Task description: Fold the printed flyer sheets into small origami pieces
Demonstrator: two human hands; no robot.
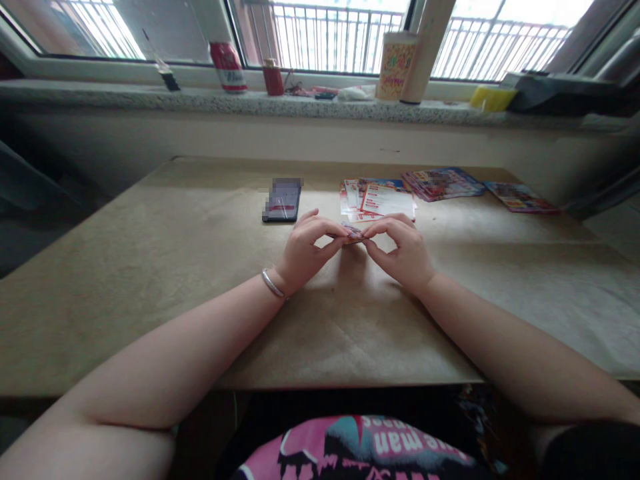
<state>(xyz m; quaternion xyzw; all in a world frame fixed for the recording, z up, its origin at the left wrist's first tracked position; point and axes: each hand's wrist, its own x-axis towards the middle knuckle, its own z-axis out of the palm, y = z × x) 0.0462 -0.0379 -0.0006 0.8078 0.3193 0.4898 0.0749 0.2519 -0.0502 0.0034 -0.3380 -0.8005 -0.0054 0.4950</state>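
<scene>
Between my two hands, just above the table (200, 280), is a small, flat, colourful paper piece (354, 233), seen nearly edge-on; I cannot make out exactly what it is or whether it is folded. My left hand (313, 243) pinches its left end between thumb and fingers. At its right end, my right hand (397, 250) pinches in the same way. Just beyond the hands lies a loose pile of printed cards (387, 200), white sides and coloured sides mixed.
A phone (284, 201) lies beyond my left hand. Colourful printed sheets (443, 183) are stacked at the back right, with another small stack (520, 198) beside them. On the windowsill (310, 107) stand a red can (229, 67), a red bottle (273, 78) and a patterned cup (396, 67).
</scene>
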